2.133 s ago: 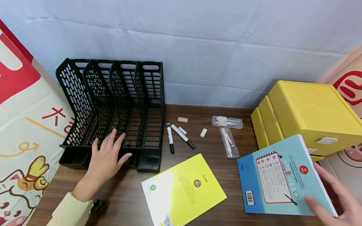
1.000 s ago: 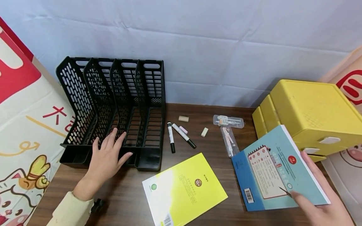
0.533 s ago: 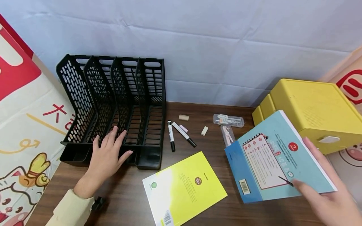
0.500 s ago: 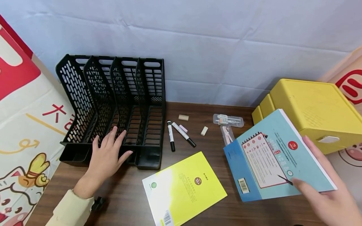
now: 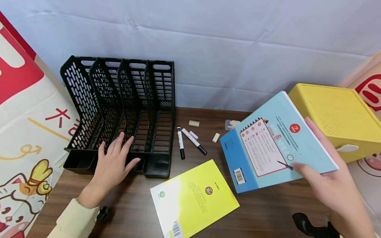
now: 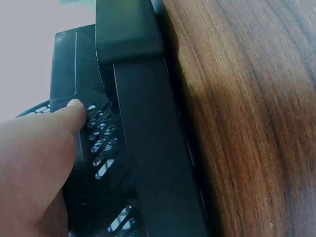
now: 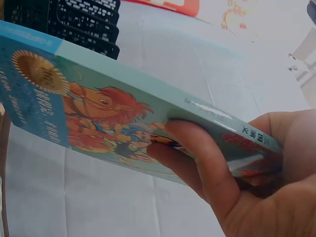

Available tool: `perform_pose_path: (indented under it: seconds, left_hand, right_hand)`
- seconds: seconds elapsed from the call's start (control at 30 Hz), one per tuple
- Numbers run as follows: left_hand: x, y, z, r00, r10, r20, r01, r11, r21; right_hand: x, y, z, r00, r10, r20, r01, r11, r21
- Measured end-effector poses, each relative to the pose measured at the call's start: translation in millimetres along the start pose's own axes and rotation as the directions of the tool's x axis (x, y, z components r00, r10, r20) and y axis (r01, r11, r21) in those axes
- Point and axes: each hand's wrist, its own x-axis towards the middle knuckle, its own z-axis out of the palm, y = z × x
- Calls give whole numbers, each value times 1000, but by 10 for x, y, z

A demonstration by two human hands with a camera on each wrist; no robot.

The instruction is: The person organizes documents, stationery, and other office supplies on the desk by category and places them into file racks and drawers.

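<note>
My right hand (image 5: 324, 175) grips a light-blue book (image 5: 268, 145) by its right edge, thumb on the face with the barcode, fingers underneath. The book is held tilted above the table. The right wrist view shows its other cover (image 7: 108, 118), with a cartoon horse, and my fingers (image 7: 197, 153) spread against it. My left hand (image 5: 111, 165) rests with spread fingers on the front of a black file rack (image 5: 159, 132) with several upright slots. A yellow book (image 5: 194, 198) lies flat on the table between rack and right hand.
Two markers (image 5: 180, 142), a lilac piece (image 5: 193, 135) and two erasers (image 5: 215, 137) lie right of the rack. A clear plastic case (image 5: 230, 124) shows partly behind the blue book. Yellow drawers (image 5: 336, 115) stand at the right, against a white cloth backdrop (image 5: 208, 49).
My right hand has lifted the blue book and carried it left and away from me, so it now covers most of the clear cases. The left hand stays on the rack.
</note>
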Motion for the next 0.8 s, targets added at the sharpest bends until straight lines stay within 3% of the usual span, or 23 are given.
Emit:
perform_pose_path:
  seconds: [0.2,0.3,0.8]
  left_hand:
    - [15,-9,11,1000,8,-29,-8,1000,9]
    - [21,-5,14,1000,11,-29,-11,1000,5]
    - [2,3,16,1000,-10,-4,10,1000,-16]
  right_hand:
    - [260,-133,138,998,-55,27,48,975,216]
    - [357,-218,209,995,-78,60,60,962,267]
    - [793,-643,740,966,-128,223,61,957,284]
